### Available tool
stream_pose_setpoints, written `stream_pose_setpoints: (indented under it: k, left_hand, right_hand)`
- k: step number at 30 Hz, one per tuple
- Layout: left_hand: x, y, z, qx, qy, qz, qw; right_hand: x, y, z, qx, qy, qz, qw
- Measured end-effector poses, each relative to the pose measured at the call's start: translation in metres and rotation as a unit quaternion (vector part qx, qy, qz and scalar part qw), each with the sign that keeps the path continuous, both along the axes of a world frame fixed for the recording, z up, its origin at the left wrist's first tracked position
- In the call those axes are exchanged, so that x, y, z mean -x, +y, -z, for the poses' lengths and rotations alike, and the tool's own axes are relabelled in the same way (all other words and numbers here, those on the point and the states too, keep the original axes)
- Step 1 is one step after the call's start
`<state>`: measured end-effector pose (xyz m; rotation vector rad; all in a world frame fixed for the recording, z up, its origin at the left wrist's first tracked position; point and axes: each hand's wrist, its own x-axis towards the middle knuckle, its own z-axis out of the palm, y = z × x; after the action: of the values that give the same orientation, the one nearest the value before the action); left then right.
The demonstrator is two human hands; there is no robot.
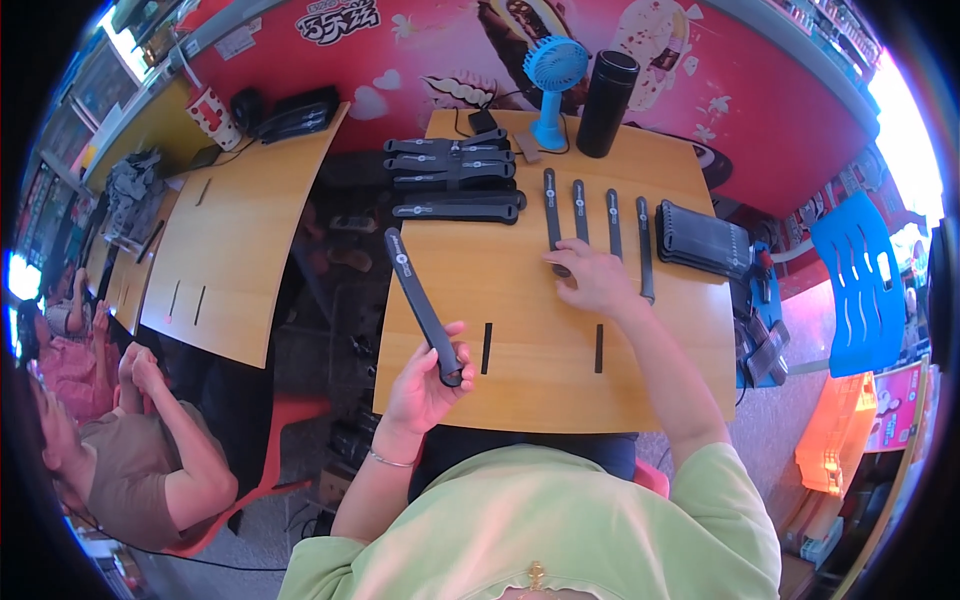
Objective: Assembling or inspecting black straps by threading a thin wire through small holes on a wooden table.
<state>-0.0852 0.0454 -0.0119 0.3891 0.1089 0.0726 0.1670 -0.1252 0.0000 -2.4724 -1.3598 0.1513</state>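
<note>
My left hand (428,385) grips the lower end of a long flat black strap (415,285) with rounded ends and pale print. The strap is tilted, its far end pointing up and left over the table edge. Farther right, my right hand (597,283) has its fingers closed on the near end of another black strap (552,208) lying on the table. To its right lie a second strap (579,205), a third strap (614,215) and a fourth strap (644,240), side by side. The right forearm passes close to the fourth one.
Bundled black straps (450,165) lie at the table's (540,400) far left. A blue fan (553,85) and black bottle (608,105) stand at the back. Dark flat packs (703,240) are stacked right, near a blue chair (858,285). Another person (150,450) sits left.
</note>
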Motion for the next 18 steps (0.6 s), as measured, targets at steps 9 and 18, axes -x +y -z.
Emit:
stream_pose_setpoints:
  k: [9, 18]
  left_hand:
    - [-0.012, -0.002, -0.006, 0.001, -0.051, 0.021, 0.998]
    - [-0.056, -0.025, -0.024, -0.165, -0.043, -0.087, 0.982]
  right_hand:
    - [0.046, -0.011, -0.042, -0.220, 0.110, 0.015, 0.969]
    - [0.120, -0.010, -0.050, -0.362, 0.229, 0.064, 0.901]
